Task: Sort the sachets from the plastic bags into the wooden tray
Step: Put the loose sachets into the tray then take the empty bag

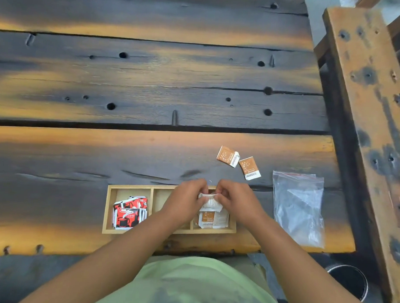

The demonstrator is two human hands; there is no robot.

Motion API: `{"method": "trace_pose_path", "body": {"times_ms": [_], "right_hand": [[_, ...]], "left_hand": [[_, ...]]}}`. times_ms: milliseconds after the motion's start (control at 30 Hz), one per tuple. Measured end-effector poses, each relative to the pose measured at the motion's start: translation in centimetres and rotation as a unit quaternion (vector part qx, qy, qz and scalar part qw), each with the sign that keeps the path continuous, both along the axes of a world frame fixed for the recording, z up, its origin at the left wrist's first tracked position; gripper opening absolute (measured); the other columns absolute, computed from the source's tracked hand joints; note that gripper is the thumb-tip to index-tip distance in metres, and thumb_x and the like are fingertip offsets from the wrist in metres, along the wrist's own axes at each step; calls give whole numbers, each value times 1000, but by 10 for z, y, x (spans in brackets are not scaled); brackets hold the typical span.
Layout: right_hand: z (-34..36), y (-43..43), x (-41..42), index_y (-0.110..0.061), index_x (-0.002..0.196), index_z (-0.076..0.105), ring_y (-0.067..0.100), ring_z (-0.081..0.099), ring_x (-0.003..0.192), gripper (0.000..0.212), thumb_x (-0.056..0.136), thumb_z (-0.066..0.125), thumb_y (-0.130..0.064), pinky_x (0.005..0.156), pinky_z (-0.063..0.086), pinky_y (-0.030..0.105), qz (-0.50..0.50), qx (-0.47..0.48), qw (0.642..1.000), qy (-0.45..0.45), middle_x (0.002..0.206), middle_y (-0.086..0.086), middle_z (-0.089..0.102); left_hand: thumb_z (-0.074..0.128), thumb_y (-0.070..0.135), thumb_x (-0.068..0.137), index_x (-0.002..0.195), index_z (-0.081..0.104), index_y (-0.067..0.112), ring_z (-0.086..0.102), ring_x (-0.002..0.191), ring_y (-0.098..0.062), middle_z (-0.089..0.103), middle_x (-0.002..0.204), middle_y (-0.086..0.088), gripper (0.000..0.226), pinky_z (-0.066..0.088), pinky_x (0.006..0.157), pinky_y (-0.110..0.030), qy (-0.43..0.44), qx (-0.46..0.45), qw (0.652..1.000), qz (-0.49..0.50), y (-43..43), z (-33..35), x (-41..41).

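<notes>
Sachet (211,202) pale, crumpled, pinched by both hands.

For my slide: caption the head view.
Both hands hold a sachet over the tray; two sachets wait beside a bag.

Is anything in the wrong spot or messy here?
Yes. Two orange sachets lie loose and crooked on the table, outside the wooden tray. The red sachets sit in a jumbled pile in the left compartment. The plastic bag on the right looks crumpled.
</notes>
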State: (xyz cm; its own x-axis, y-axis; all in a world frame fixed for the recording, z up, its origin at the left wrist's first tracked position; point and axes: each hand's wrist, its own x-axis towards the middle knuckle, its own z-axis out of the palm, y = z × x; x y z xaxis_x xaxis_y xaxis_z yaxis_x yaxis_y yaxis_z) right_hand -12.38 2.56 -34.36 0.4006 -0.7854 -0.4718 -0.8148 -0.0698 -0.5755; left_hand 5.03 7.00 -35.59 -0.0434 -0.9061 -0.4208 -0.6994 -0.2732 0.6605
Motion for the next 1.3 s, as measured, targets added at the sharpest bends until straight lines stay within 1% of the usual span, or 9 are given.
{"method": "trace_pose_path", "body": {"times_ms": [233,333,500,667,767,900,1033,1167,1300], "right_hand": [[-7,23,-11,-22,86,56,20,58,76,12,91,64,-29,65,48,37,97,-50,993,51,82,-4,63],[-10,27,-11,-21,92,58,23,60,85,9,91,62,-29,69,48,38,116,-71,989,55,94,-2,63],[-10,25,-14,-23,100,55,22,62,89,15,91,63,-33,66,42,34,146,-79,984,66,102,-3,65],[-3,6,-20,-25,91,58,11,59,77,10,89,66,-30,67,52,35,73,7,997,6,83,-10,64],[0,-17,-24,-25,88,60,9,60,75,5,91,63,-28,66,51,34,31,-8,999,12,78,-12,63],[-10,-52,-27,-26,85,56,18,60,76,8,92,60,-25,64,42,32,-22,-48,998,37,76,-9,62],[-27,-82,-24,-16,98,59,28,60,88,12,89,64,-22,72,47,37,-68,-70,993,63,97,5,64],[-40,-103,-18,-17,103,55,29,58,93,33,82,74,-32,79,51,44,-79,-53,992,88,106,7,54],[-51,-110,-11,-15,112,50,32,54,104,48,79,78,-38,85,51,47,-65,-39,991,112,115,10,51]], "left_hand": [[64,23,89,93,57,24,57,87,-17,60,95,7,8,48,72,-34,-60,-9,991,-116,13,-3,-5],[59,26,91,98,55,23,57,92,-22,57,104,3,9,47,72,-35,-115,-19,978,-171,12,-1,-10],[63,33,90,102,52,24,58,94,-23,56,106,3,18,47,73,-36,-155,-19,968,-198,12,0,-10],[74,38,82,83,51,25,57,78,-15,59,85,8,26,48,65,-34,-90,30,987,-132,1,2,-11],[77,28,81,83,56,23,60,74,-14,61,76,8,22,53,69,-38,-31,72,995,-65,-19,3,-6],[70,26,85,81,60,21,62,73,-14,64,75,7,12,54,68,-36,-22,49,998,-22,-54,0,-5],[62,15,86,85,62,15,63,84,-25,67,85,-2,1,52,75,-37,-35,8,999,-19,-96,-15,-11],[58,13,88,107,59,16,58,93,-31,56,106,-8,19,47,80,-38,-66,-34,995,-61,-131,-29,-22],[65,20,87,122,52,18,56,96,-34,44,118,-11,37,49,81,-43,-93,-9,991,-97,-143,-39,-32]]}}
